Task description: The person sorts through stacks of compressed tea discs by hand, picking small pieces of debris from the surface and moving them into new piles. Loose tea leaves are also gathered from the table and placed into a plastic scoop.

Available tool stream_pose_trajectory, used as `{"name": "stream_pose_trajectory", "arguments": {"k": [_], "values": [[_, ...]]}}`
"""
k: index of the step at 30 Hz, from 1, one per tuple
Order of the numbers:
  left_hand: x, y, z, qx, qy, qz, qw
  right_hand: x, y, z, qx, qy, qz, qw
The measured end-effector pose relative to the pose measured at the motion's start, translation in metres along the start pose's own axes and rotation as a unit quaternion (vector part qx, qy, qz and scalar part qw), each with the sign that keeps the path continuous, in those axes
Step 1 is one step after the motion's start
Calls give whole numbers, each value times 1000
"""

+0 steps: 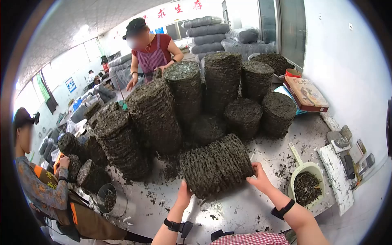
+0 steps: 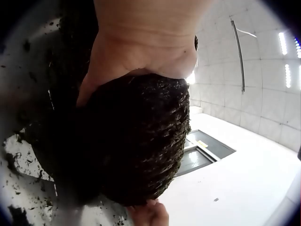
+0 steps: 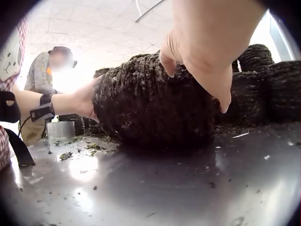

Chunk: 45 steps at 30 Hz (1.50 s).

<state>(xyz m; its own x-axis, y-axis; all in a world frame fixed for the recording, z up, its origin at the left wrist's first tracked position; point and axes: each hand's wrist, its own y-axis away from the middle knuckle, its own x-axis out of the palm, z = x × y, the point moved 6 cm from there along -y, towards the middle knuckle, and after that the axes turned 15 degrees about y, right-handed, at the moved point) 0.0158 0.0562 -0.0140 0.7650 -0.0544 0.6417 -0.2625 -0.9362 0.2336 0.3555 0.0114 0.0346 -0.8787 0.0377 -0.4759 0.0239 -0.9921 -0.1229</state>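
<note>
A stack of dark, round, layered cakes (image 1: pixel 216 165) that look like dried seaweed lies on its side near the table's front, its ridged layers upright. At its left end, my left hand (image 1: pixel 184 195) holds it, the palm against the end face; the left wrist view shows the thumb side (image 2: pixel 141 59) over the edge, the fingers largely hidden. My right hand (image 1: pixel 260 178) grips the other end, with thumb and fingers spread over the edge in the right wrist view (image 3: pixel 202 61). The underside sits low over the metal table (image 3: pixel 155 183).
Several tall upright stacks (image 1: pixel 153 114) stand close behind. A pale dustpan (image 1: pixel 320 173) with scraps lies at right, a metal pail (image 1: pixel 116 204) at left. A flat box (image 1: pixel 306 94) sits by the wall. One person (image 1: pixel 153 53) stands across the table, another (image 1: pixel 45 179) at left. Crumbs litter the tabletop.
</note>
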Motion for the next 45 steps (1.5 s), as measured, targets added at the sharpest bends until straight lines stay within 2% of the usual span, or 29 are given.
{"name": "stream_pose_trajectory", "arguments": {"k": [2, 3, 5, 9, 10, 11, 12, 13, 15, 16, 17, 18, 19, 20, 21, 23, 24, 25, 27, 28, 29, 31, 33, 35, 36, 37, 39, 42, 45], "values": [[29, 23, 10, 38, -36, 55, 997, -13, 19, 2, 55, -162, 30, 985], [-3, 9, -18, 36, -63, 49, 996, 26, -2, 7, 52, -188, 26, 980], [-6, 14, 1, 88, -75, 76, 990, 8, 5, 10, 52, -171, -32, 983], [-4, 24, 15, 99, -37, 91, 990, 17, 16, 0, 23, -118, -1, 993], [3, 18, 12, 123, -128, 119, 977, 22, 16, -4, 21, -121, 1, 992], [5, 14, 8, 125, -133, 119, 976, 25, 16, -9, 20, -178, -26, 984], [43, 17, -15, 169, -214, 127, 954, 24, 17, -14, 20, -232, -57, 971], [84, 19, -35, 213, -288, 138, 923, 24, 15, -16, 19, -230, -64, 971], [165, 19, -65, 263, -385, 209, 859, 17, 7, -29, 45, -465, -140, 873], [202, 18, -70, 281, -479, 218, 802, 17, 4, -54, 127, -516, -153, 833], [235, 16, -68, 299, -565, 224, 736, 12, -2, -76, 118, -508, -166, 837], [263, 12, -58, 325, -623, 233, 672, 9, -2, -111, 211, -469, -213, 831], [280, 6, -45, 334, -613, 246, 672, -1, 5, -127, 301, -428, -259, 812], [292, -3, -27, 341, -677, 244, 605, -19, 10, -129, 278, -316, -287, 860], [303, -8, -12, 346, -737, 237, 530, -35, 16, -124, 271, -314, -302, 858], [315, -8, 3, 368, -713, 235, 548, -74, 31, -92, 215, -121, -366, 897], [316, -9, 7, 380, -675, 250, 581, -89, 35, -83, 194, -97, -371, 903], [314, -11, 10, 388, -637, 262, 613, -102, 31, -81, 192, -99, -373, 902], [304, -13, 13, 414, -617, 256, 618, -102, 19, -94, 297, -303, -279, 861], [296, -12, 13, 434, -585, 264, 633, -100, 9, -95, 296, -349, -232, 858], [287, -9, 9, 456, -552, 268, 645, -100, 3, -95, 290, -318, -247, 868], [270, -2, -3, 478, -521, 253, 660, -109, -9, -61, 199, -124, -320, 918], [253, 10, -20, 498, -493, 233, 674, -108, -7, -1, 130, -114, -321, 931], [234, 36, -41, 518, -444, 221, 697, -92, -13, 14, 25, -192, -314, 929], [222, 49, -50, 527, -446, 200, 695, -82, -7, 45, 61, -215, -280, 934], [208, 62, -58, 517, -454, 182, 702, -64, 1, 51, 68, -221, -270, 935], [179, 86, -70, 498, -480, 166, 703, -19, 16, 47, 116, -273, -175, 939], [143, 111, -64, 415, -515, 180, 728, 56, 60, -11, 198, -370, -73, 904], [126, 119, -39, 324, -523, 184, 766, 77, 93, -33, 274, -383, -74, 879]]}}
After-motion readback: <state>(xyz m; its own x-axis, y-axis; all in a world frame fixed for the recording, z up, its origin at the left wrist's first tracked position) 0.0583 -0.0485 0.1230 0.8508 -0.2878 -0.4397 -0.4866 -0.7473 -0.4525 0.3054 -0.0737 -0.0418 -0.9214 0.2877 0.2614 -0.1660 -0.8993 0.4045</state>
